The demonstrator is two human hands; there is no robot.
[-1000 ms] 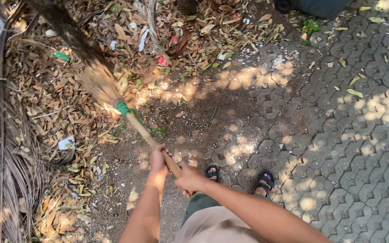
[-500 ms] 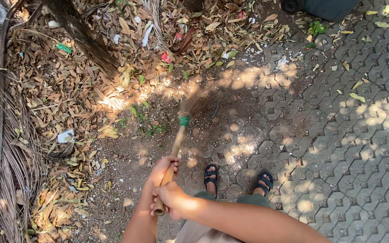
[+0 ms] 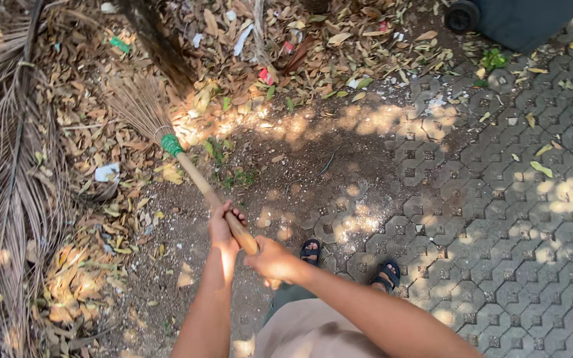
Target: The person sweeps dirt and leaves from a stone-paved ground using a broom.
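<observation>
1. Swung back from the bare soil at centre, the broom [image 3: 187, 169] now reaches toward the upper left of the frame, its bristles spread on the dry leaves [image 3: 87, 126].
2. Interlocking paving [image 3: 512, 199] fills the right side; a dark wheeled bin [image 3: 518, 20] sits at the upper right.
3. Dried palm fronds [image 3: 1, 185] line the left edge.
4. Both hands are clenched around the wooden handle at lower centre: left hand [image 3: 223, 227] higher, right hand [image 3: 272, 260] just behind.
5. Two sandalled feet [image 3: 349, 262] stand below the hands.
</observation>
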